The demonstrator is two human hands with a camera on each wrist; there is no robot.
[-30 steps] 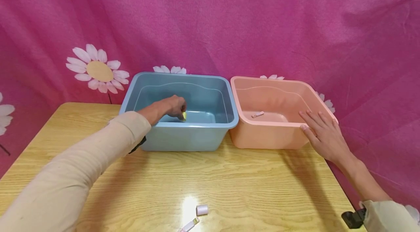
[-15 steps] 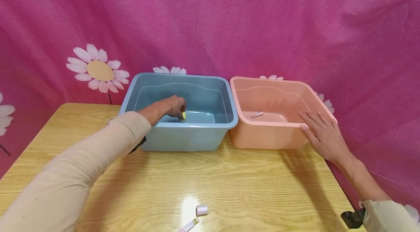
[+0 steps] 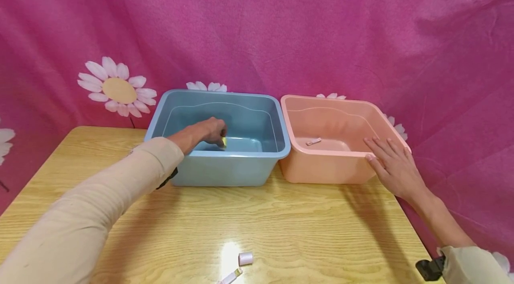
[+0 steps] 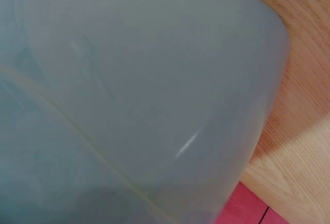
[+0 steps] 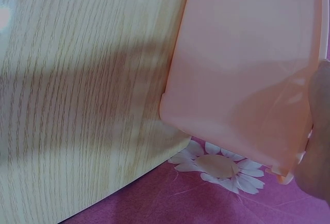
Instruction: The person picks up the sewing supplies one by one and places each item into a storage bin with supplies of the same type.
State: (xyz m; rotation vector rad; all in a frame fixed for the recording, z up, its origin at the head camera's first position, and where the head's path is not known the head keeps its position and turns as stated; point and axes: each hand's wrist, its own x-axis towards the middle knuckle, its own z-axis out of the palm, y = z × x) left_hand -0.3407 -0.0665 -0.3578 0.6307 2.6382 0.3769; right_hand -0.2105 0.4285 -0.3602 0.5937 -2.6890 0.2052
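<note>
Yellow piece (image 3: pixel 224 142) is pinched by the curled left hand (image 3: pixel 214 129) inside the blue bin (image 3: pixel 225 171); the right hand (image 3: pixel 395 170), fingers straight, rests on the pink bin (image 3: pixel 325 169). Both hands stayed in place: the piece is unreleased.

"What does the left hand (image 3: pixel 214 130) hold inside the blue bin (image 3: pixel 225 171)?"

"A yellow piece (image 3: pixel 224 142), partly covered by that hand and too small to identify."

"And elsewhere?"

"A pale stick (image 3: pixel 230 277), cut off at the near edge; the right hand (image 3: pixel 395 170) hides the pink bin's (image 3: pixel 325 170) near right corner."
</note>
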